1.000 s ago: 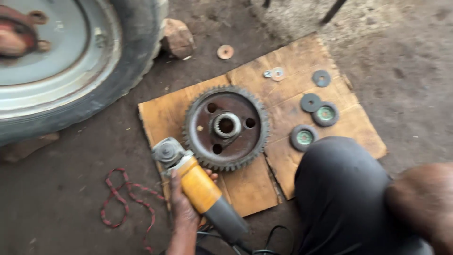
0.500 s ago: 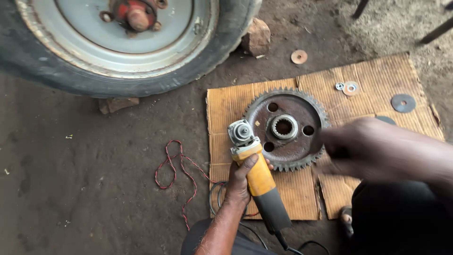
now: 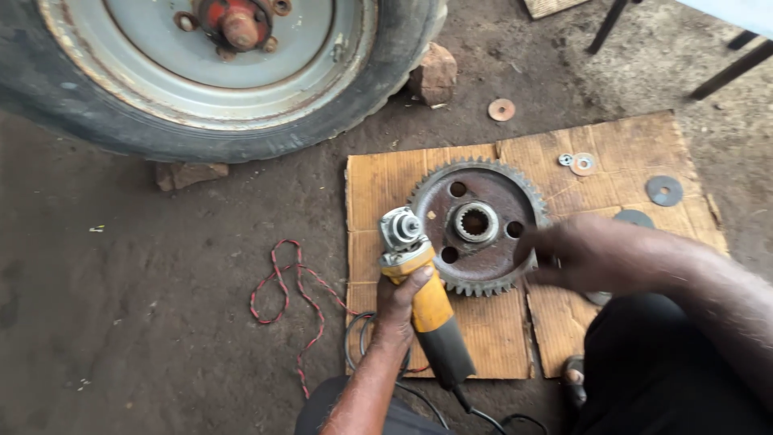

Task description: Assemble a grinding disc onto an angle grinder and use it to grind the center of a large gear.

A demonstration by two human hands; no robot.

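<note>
My left hand (image 3: 403, 302) grips the yellow body of an angle grinder (image 3: 423, 294), whose bare metal head points up beside the left rim of a large rusty gear (image 3: 475, 225). The gear lies flat on a sheet of cardboard (image 3: 378, 185) on the dirt floor. My right hand (image 3: 580, 254) reaches in from the right and rests at the gear's right edge, fingers curled; whether it holds anything is hidden by blur.
A big tyre with a grey rim (image 3: 209, 72) stands at the top left, a stone (image 3: 433, 74) next to it. Washers and discs (image 3: 664, 190) lie on the cardboard's right part. A red twisted cord (image 3: 294, 298) lies left. My dark-trousered knee (image 3: 668, 370) fills the bottom right.
The view has shifted, so the tyre shows more. My right arm came forward over the cardboard to the gear's right edge. The grinder stays in my left hand beside the gear.
</note>
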